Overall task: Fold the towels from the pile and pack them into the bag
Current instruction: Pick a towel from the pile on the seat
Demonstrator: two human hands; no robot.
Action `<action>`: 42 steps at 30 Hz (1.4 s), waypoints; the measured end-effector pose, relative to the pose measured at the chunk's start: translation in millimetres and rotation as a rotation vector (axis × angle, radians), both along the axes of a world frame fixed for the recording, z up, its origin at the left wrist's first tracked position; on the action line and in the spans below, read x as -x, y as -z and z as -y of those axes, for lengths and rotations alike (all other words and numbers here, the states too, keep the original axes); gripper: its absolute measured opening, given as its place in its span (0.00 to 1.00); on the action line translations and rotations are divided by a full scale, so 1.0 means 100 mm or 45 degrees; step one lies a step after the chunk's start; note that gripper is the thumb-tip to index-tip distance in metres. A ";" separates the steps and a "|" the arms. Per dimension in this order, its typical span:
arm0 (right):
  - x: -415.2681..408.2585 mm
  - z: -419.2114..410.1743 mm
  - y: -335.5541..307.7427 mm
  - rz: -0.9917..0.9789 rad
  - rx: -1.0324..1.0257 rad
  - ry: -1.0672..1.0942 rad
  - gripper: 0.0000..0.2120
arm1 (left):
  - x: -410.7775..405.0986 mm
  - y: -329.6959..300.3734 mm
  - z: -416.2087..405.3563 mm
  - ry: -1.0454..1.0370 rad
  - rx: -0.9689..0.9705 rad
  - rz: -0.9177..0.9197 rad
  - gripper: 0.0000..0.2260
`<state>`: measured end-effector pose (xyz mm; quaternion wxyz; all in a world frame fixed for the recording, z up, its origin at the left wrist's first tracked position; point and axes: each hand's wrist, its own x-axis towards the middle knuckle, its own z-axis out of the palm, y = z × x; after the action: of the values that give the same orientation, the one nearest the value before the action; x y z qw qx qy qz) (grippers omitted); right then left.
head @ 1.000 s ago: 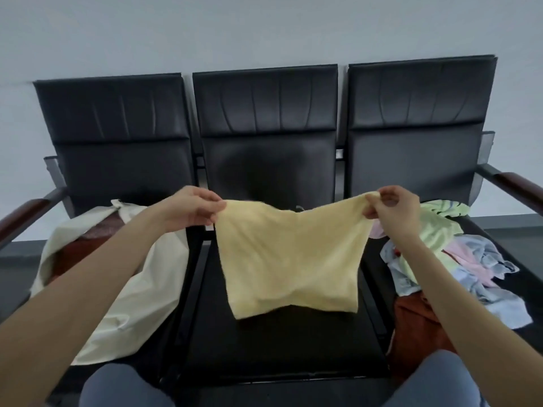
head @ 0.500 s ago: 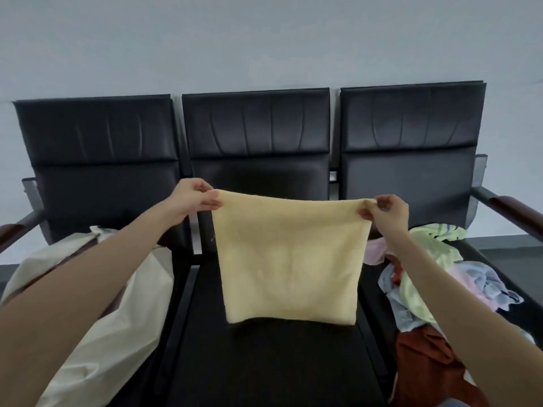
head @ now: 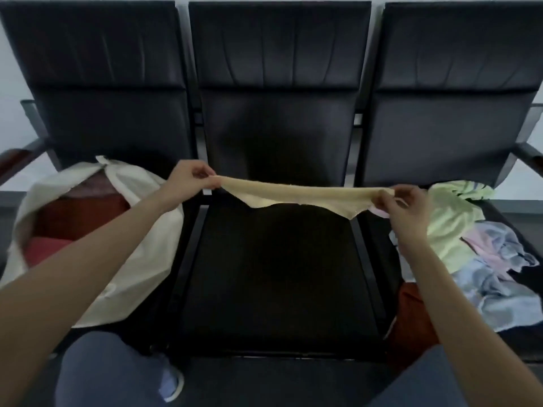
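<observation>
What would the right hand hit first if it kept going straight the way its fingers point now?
The right hand points forward and leftward along the yellow towel it pinches. Beyond that, probably the middle chair's backrest, though depth is hard to judge here.

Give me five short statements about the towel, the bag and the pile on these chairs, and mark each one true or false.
1. Both hands hold the yellow towel, the left hand at one end and the right hand at the other. True.
2. The yellow towel lies flat on the middle seat. False: it is stretched in the air above the seat.
3. The cream bag sits on the left chair. True.
4. The bag is empty. False: red cloth shows inside it.
5. The pile of towels is on the middle chair. False: it is on the right chair.
</observation>
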<state>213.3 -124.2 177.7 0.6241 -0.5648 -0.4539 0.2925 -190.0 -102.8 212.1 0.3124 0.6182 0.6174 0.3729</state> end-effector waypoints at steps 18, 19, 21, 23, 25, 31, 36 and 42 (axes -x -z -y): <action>-0.04 1.42 1.48 0.549 0.652 -0.508 0.09 | 0.02 2.00 1.50 0.376 0.369 -1.172 0.13; -0.05 1.44 1.49 0.574 0.643 -0.516 0.10 | -0.13 2.00 1.52 0.391 0.335 -1.182 0.18; -0.08 1.45 1.51 0.620 0.620 -0.544 0.11 | -0.52 1.96 1.56 0.485 0.253 -1.008 0.22; -0.11 1.44 1.53 0.650 0.611 -0.570 0.13 | -0.95 1.95 1.56 0.644 0.172 -0.817 0.23; -0.14 1.43 1.53 0.639 0.618 -0.591 0.13 | -1.36 1.96 1.52 0.762 0.086 -0.704 0.24; -0.28 1.37 1.52 0.534 0.623 -0.712 0.10 | -2.16 2.01 1.38 0.786 0.070 -0.335 0.18; -0.39 1.27 1.45 0.412 0.729 -0.874 0.09 | -2.34 2.07 1.35 0.739 0.136 -0.202 0.04; -0.53 0.51 1.57 0.396 0.836 -0.518 0.01 | -2.39 2.04 1.34 0.668 0.174 -0.205 0.05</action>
<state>266.8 -174.9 20.9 0.2643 -0.6702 -0.5276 0.4501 49.3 -237.0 7.7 0.3890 0.7621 0.4828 0.1864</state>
